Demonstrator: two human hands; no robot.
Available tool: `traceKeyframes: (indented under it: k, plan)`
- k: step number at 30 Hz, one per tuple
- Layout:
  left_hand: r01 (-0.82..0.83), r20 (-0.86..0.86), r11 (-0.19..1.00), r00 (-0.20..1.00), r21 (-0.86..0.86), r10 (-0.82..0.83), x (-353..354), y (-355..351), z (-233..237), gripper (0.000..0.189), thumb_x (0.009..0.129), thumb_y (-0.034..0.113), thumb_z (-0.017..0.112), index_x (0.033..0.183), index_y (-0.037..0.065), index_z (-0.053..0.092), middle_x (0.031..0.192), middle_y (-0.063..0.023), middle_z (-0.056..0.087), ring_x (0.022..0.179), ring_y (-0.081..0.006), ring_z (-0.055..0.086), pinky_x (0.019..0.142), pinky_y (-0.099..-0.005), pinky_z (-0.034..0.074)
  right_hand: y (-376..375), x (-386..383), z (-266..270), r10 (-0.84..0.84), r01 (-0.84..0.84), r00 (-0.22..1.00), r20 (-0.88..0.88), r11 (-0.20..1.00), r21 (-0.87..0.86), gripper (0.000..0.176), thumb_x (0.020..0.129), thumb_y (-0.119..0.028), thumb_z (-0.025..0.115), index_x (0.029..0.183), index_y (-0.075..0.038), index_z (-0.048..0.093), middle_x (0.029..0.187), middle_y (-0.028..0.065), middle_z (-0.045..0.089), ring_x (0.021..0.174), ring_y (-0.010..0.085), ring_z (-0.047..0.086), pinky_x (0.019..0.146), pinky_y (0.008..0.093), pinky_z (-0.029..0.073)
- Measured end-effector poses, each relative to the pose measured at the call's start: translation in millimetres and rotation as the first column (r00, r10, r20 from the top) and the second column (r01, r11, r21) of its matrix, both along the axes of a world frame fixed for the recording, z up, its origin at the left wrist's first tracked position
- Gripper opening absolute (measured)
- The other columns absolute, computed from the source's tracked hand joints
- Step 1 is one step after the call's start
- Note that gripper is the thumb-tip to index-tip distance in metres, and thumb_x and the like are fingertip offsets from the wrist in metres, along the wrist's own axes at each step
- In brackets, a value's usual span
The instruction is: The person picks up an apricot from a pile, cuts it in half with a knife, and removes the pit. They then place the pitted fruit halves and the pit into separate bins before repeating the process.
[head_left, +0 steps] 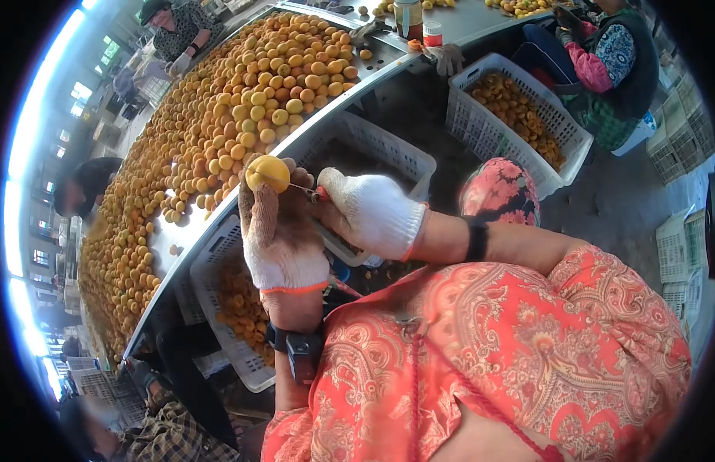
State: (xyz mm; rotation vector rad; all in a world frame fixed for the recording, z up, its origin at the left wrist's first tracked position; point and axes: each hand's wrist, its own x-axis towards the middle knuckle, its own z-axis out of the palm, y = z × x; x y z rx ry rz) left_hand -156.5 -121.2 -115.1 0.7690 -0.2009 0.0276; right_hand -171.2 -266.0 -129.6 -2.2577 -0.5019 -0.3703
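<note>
**A yellow apricot held up just off the near edge of a crowded bench**

The metal bench [170,237] runs slantwise through a workroom with strip lights and windows beyond it, its top heaped with orange-yellow apricots [257,100], bare metal showing near its edge. Below its near edge, a crate [206,286] holds opened orange fruit; another crate [552,183], similarly filled, stands on the floor on the near side. A co-worker [177,35] leans in from the bench's far side.

The apricot [268,174] is smooth, round and paler than most on the bench. The left hand [284,239], in a stained white glove, has its fingers clamped on it near the bench edge. The right hand [367,209], gloved too, has its fingers closed around a red-handled tool [321,194], whose thin metal shaft reaches towards the fruit.

The shaft's tip is hard to make out, the gloves cover the apricot's underside, and the dark round frame cuts off the room.
</note>
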Motion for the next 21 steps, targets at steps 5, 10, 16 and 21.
traceKeyframes:
  k: [5,10,16,21]
  plan:
    - [0.177,-0.110,0.980,0.976,-0.094,-0.187,7,-2,-7,0.054,0.094,0.045,0.064,0.127,0.003,0.055,0.105,-0.0149,0.065,0.096,-0.0293,0.061,0.081,-0.0410,0.053,3,3,-3,-0.003,0.010,0.994,-0.105,0.998,0.064,0.024,0.094,-0.024,0.061,0.104,-0.004,0.052,0.077,0.0213,0.065,0.073,0.0425,0.064,0.059,0.0500,0.050]
    - [0.141,-0.258,0.985,0.952,-0.102,-0.163,12,-10,-13,0.066,0.093,0.059,0.059,0.129,0.004,0.054,0.111,-0.0139,0.062,0.099,-0.0284,0.060,0.089,-0.0414,0.051,3,4,5,0.022,-0.002,0.993,-0.114,0.985,0.174,0.026,0.094,-0.022,0.061,0.110,-0.005,0.052,0.079,0.0214,0.065,0.073,0.0419,0.065,0.059,0.0496,0.051]
    - [-0.017,-0.108,0.994,0.994,0.107,0.029,8,-13,-1,0.053,0.099,0.047,0.056,0.133,0.007,0.051,0.116,-0.0085,0.060,0.098,-0.0242,0.059,0.085,-0.0393,0.051,0,6,-3,-0.028,0.032,0.997,-0.073,0.998,0.057,0.025,0.096,-0.026,0.059,0.105,-0.003,0.053,0.076,0.0208,0.066,0.071,0.0396,0.067,0.058,0.0468,0.052]
    - [0.036,-0.270,0.999,0.962,-0.029,-0.043,15,-15,-8,0.044,0.101,0.041,0.055,0.126,0.005,0.055,0.097,-0.0101,0.063,0.084,-0.0247,0.061,0.073,-0.0373,0.053,1,12,-7,-0.066,0.067,0.992,-0.103,0.998,0.004,0.022,0.094,-0.022,0.060,0.102,-0.003,0.052,0.076,0.0216,0.065,0.071,0.0419,0.065,0.059,0.0494,0.050]
